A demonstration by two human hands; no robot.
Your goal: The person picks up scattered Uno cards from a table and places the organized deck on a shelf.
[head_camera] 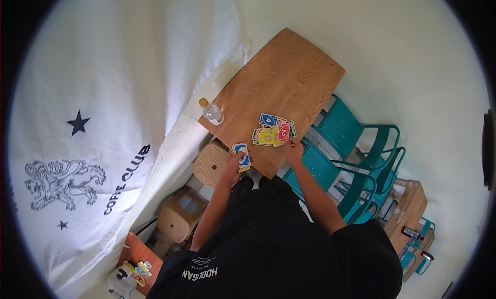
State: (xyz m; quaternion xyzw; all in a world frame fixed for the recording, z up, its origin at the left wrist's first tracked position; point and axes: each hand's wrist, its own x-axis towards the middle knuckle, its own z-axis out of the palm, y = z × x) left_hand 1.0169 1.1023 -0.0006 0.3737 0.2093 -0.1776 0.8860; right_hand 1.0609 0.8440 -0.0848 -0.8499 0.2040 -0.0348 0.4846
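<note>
My left hand [235, 163] holds a stack of Uno cards [242, 151], a blue card face on top, just off the near edge of the wooden table [286, 74]. My right hand [294, 148] is at the lower edge of a red number card [283, 132], its fingers bent together; the card lies on or just above a loose pile on the table. In that pile a blue card [268, 120] shows a 4, and yellow cards [265, 137] and green-edged ones overlap. Whether my right fingers grip the red card is hard to see.
A clear bottle with a yellow cap [212, 112] stands at the table's left corner. Teal metal chairs [343, 120] line the right side. Woven-pattern stools [211, 165] are at the left, beside a white printed curtain [116, 105]. Another wooden table [407, 210] stands lower right.
</note>
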